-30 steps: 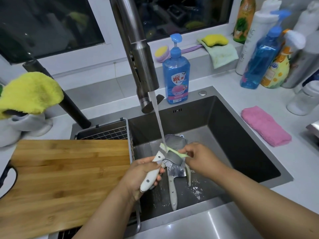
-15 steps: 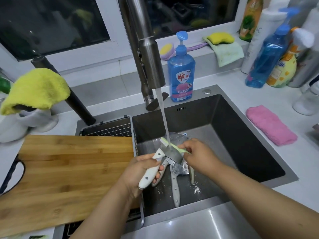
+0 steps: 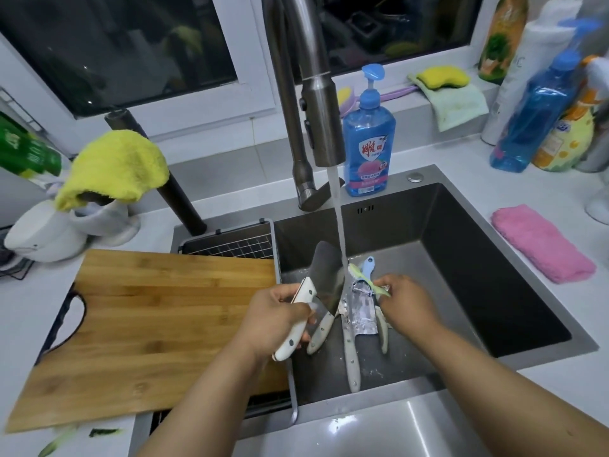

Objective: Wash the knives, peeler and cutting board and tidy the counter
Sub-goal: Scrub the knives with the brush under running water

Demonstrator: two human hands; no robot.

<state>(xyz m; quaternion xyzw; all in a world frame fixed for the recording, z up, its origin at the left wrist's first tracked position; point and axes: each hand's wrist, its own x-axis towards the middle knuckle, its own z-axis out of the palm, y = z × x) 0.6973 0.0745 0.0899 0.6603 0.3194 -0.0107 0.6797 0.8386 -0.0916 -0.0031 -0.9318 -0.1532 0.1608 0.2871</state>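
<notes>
Left hand (image 3: 280, 311) grips the cleaver (image 3: 324, 275) by its handle, blade now raised upright beside the water stream; right hand (image 3: 407, 300) pinches the green peeler (image 3: 365, 282). More knives (image 3: 351, 351) lie in the sink (image 3: 494, 291). Cutting board (image 3: 148, 328) spans the drying rack (image 3: 230, 247).

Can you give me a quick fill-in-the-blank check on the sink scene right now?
1. The left hand grips the white handle of a ____, blade pointing up beside the water stream.
2. The right hand holds a small brush whose colour is ____.
3. The wooden cutting board lies across the wire rack to the ____ of the sink basin.
4. The folded cloth on the counter right of the sink is ____.

Missing words: cleaver; green; left; pink
</notes>
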